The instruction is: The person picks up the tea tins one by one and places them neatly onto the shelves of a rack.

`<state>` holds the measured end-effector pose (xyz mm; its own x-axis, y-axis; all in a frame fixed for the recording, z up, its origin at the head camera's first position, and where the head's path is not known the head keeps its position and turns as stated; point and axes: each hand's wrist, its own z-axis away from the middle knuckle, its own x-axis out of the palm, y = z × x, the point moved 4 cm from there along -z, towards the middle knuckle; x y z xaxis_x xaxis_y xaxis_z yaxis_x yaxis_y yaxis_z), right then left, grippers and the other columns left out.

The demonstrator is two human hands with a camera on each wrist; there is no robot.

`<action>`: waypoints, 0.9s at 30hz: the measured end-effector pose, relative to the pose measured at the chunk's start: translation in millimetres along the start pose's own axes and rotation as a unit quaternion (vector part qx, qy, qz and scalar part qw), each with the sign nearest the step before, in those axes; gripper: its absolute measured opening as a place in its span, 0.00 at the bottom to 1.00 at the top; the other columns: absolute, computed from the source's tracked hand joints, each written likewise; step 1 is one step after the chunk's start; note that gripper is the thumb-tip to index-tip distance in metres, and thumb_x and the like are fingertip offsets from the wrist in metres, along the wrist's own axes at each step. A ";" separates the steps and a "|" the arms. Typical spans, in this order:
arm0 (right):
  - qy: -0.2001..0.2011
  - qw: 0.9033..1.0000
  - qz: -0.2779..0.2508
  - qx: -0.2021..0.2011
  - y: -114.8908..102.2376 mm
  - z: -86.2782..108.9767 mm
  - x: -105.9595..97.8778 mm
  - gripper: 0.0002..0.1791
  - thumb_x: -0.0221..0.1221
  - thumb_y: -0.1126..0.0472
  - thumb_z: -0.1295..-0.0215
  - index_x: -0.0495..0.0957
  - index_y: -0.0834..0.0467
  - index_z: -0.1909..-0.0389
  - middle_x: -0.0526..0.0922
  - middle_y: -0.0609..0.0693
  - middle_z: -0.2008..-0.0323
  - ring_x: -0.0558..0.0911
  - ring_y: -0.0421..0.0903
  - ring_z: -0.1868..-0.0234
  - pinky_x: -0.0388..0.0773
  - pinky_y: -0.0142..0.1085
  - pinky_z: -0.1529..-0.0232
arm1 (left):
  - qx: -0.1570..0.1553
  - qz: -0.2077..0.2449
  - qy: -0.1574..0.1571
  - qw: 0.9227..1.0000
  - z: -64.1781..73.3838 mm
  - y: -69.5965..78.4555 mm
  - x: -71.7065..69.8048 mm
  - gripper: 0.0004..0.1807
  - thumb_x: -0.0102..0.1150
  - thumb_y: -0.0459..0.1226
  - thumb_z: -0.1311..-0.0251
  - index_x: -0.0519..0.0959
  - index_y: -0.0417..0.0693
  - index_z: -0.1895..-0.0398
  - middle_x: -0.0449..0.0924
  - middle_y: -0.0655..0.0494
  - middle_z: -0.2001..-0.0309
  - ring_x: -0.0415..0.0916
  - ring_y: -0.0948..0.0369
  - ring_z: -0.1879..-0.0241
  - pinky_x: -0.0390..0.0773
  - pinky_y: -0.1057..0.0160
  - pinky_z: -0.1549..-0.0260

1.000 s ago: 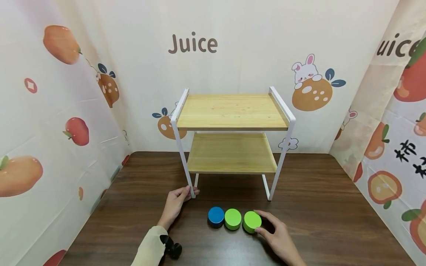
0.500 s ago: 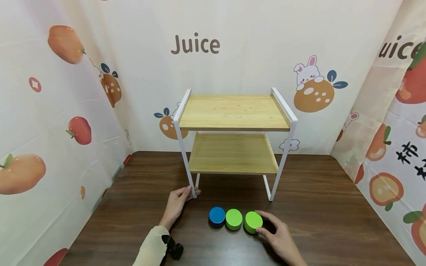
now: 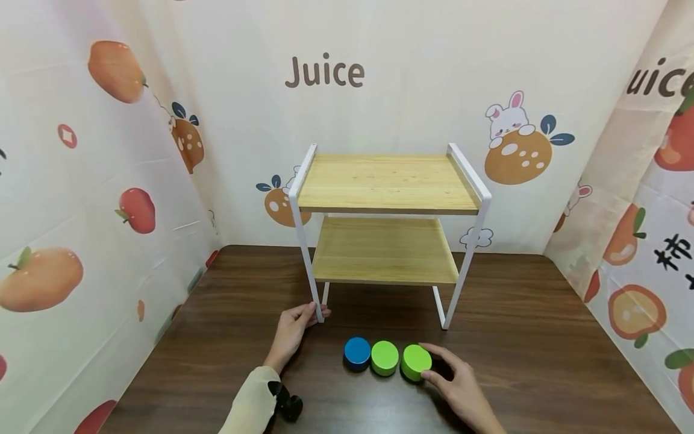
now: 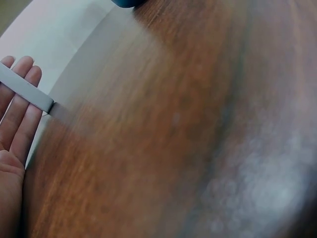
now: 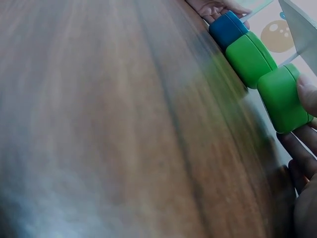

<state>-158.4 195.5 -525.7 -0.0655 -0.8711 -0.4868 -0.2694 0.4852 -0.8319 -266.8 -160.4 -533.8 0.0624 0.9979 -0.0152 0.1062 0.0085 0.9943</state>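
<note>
- head view: the left hand (image 3: 293,331) is at the foot of the shelf rack (image 3: 387,181), its thumb before the front left leg (image 3: 307,265) and its fingers behind, so this grip is clamped on the metal.
- on the worktop (image 3: 228,337) before the rack sits a row: blue puck (image 3: 357,352), middle green puck (image 3: 384,358) just beside it, then the right green puck (image 3: 416,361), a slight gap apart.
- the right hand (image 3: 461,386) has thumb and forefinger spread only as wide as the right green puck, with the tips at its edge.
- the step in hand, as i judge it, is taking hold of that puck while the other hand steadies the rack; the next move likely calls for a firm pinch that leaves the neighbouring green one undisturbed.
- left wrist view: the fingers lie nearly straight behind the pale leg; the thumb's tip is out of frame, so this angle alone cannot confirm the pinch. a sliver of blue shows at the top edge.
- right wrist view: the thumb presses one face of the right green puck and fingers reach round its opposite side, so the grip is closed on it. whether its base touches the worktop, i cannot tell.
</note>
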 end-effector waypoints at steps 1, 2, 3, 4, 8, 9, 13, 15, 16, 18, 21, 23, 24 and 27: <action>-0.001 1.000 0.000 0.002 -0.2 -0.4 -0.3 0.27 0.74 0.60 0.39 0.83 0.51 0.38 0.88 0.46 0.41 0.80 0.28 0.39 0.70 0.17 0.40 | 0.001 0.000 0.000 1.000 0.0 0.8 0.3 0.23 0.52 0.43 0.19 0.86 0.30 0.47 0.91 0.38 0.52 0.90 0.51 0.47 0.87 0.61 0.44; -0.001 1.000 0.003 0.001 -0.8 -0.6 -0.6 0.27 0.74 0.60 0.39 0.83 0.51 0.38 0.88 0.47 0.41 0.80 0.29 0.39 0.70 0.18 0.40 | 0.003 -0.001 0.000 1.000 0.4 1.7 0.6 0.23 0.52 0.43 0.19 0.85 0.30 0.47 0.91 0.38 0.52 0.90 0.51 0.47 0.87 0.61 0.44; -0.001 1.000 0.002 0.001 -1.2 -1.0 -1.2 0.26 0.74 0.60 0.39 0.83 0.50 0.38 0.88 0.47 0.41 0.80 0.29 0.39 0.70 0.18 0.40 | 0.003 0.000 -0.001 1.000 0.2 2.0 0.7 0.23 0.52 0.43 0.19 0.86 0.30 0.47 0.91 0.38 0.52 0.90 0.51 0.47 0.87 0.61 0.44; -0.002 1.000 0.003 0.001 -1.7 -1.5 -1.7 0.26 0.74 0.59 0.39 0.83 0.50 0.38 0.88 0.47 0.41 0.80 0.29 0.39 0.70 0.18 0.40 | 0.004 -0.001 -0.001 1.000 0.2 2.3 0.7 0.23 0.52 0.43 0.19 0.86 0.30 0.47 0.91 0.38 0.52 0.90 0.51 0.47 0.87 0.62 0.45; -0.001 1.000 0.011 0.003 -3.5 -3.1 -5.2 0.26 0.74 0.60 0.38 0.83 0.51 0.38 0.88 0.48 0.41 0.81 0.31 0.39 0.71 0.20 0.39 | 0.011 -0.008 0.000 1.000 0.3 3.2 1.4 0.24 0.51 0.44 0.18 0.85 0.29 0.47 0.91 0.38 0.53 0.90 0.51 0.47 0.87 0.64 0.46; 0.000 1.000 0.011 0.008 -3.5 -3.9 -6.2 0.26 0.74 0.59 0.38 0.83 0.50 0.38 0.88 0.47 0.41 0.80 0.30 0.39 0.71 0.21 0.39 | 0.012 -0.008 -0.001 1.000 0.0 2.8 1.4 0.23 0.51 0.43 0.18 0.85 0.29 0.47 0.91 0.38 0.53 0.90 0.51 0.47 0.87 0.64 0.46; -0.005 1.000 0.000 0.022 -3.6 -6.1 -8.4 0.26 0.74 0.60 0.38 0.83 0.51 0.37 0.88 0.48 0.41 0.81 0.30 0.40 0.76 0.25 0.40 | 0.014 -0.010 0.000 1.000 -0.2 1.9 1.0 0.23 0.51 0.43 0.18 0.86 0.30 0.47 0.91 0.40 0.53 0.90 0.50 0.47 0.87 0.64 0.47; -0.010 1.000 -0.007 0.023 -3.5 -6.9 -8.4 0.26 0.73 0.61 0.37 0.83 0.52 0.37 0.88 0.48 0.41 0.81 0.30 0.41 0.79 0.27 0.42 | 0.017 -0.010 0.001 1.000 0.2 2.1 1.1 0.23 0.52 0.43 0.18 0.86 0.30 0.47 0.91 0.40 0.54 0.90 0.49 0.47 0.87 0.64 0.47; -0.012 1.000 -0.012 0.024 -3.3 -7.3 -8.4 0.27 0.73 0.61 0.37 0.82 0.52 0.37 0.88 0.49 0.42 0.82 0.30 0.42 0.80 0.28 0.43 | 0.017 -0.010 0.002 1.000 0.3 2.3 1.2 0.23 0.52 0.43 0.18 0.86 0.30 0.47 0.91 0.41 0.54 0.90 0.49 0.47 0.87 0.64 0.47; -0.015 0.999 -0.009 0.027 -2.1 -8.0 -8.3 0.27 0.73 0.62 0.38 0.82 0.53 0.37 0.88 0.49 0.42 0.82 0.30 0.42 0.80 0.28 0.43 | 0.017 -0.008 0.004 1.000 0.8 2.6 1.5 0.23 0.52 0.43 0.18 0.86 0.30 0.47 0.92 0.41 0.54 0.90 0.49 0.47 0.87 0.64 0.47; -0.020 0.999 -0.013 0.034 -2.2 -10.4 -9.5 0.27 0.73 0.62 0.37 0.82 0.53 0.36 0.88 0.49 0.42 0.82 0.30 0.44 0.81 0.29 0.44 | 0.016 -0.006 0.006 1.000 1.3 2.9 1.9 0.23 0.52 0.43 0.18 0.86 0.29 0.47 0.92 0.41 0.54 0.90 0.49 0.47 0.87 0.65 0.47; -0.026 0.999 -0.024 0.034 -3.5 -12.5 -10.7 0.27 0.72 0.63 0.36 0.81 0.55 0.35 0.87 0.52 0.42 0.82 0.30 0.45 0.82 0.29 0.46 | 0.017 -0.006 0.005 1.000 1.5 2.9 2.0 0.23 0.52 0.43 0.18 0.86 0.29 0.47 0.91 0.41 0.54 0.90 0.49 0.47 0.87 0.65 0.47; -0.028 0.998 -0.035 0.032 -4.6 -13.8 -11.4 0.27 0.72 0.63 0.35 0.81 0.56 0.35 0.87 0.54 0.42 0.83 0.30 0.46 0.83 0.29 0.48 | 0.017 -0.007 0.005 1.000 1.5 2.9 2.0 0.23 0.52 0.43 0.18 0.86 0.29 0.47 0.91 0.40 0.54 0.90 0.49 0.47 0.87 0.65 0.47; -0.032 0.997 -0.059 0.024 -7.5 -16.6 -12.8 0.26 0.71 0.65 0.35 0.80 0.59 0.35 0.87 0.58 0.43 0.84 0.31 0.49 0.84 0.28 0.51 | 0.018 -0.012 0.004 1.000 1.6 2.0 2.1 0.23 0.52 0.43 0.18 0.86 0.30 0.48 0.91 0.40 0.54 0.90 0.51 0.48 0.87 0.66 0.48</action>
<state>-171.5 201.7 -508.8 0.0256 -0.9167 -0.3988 -0.2250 0.3834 -0.8958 -264.8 -158.5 -532.0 0.0514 0.9980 -0.0374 0.1438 0.0297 0.9892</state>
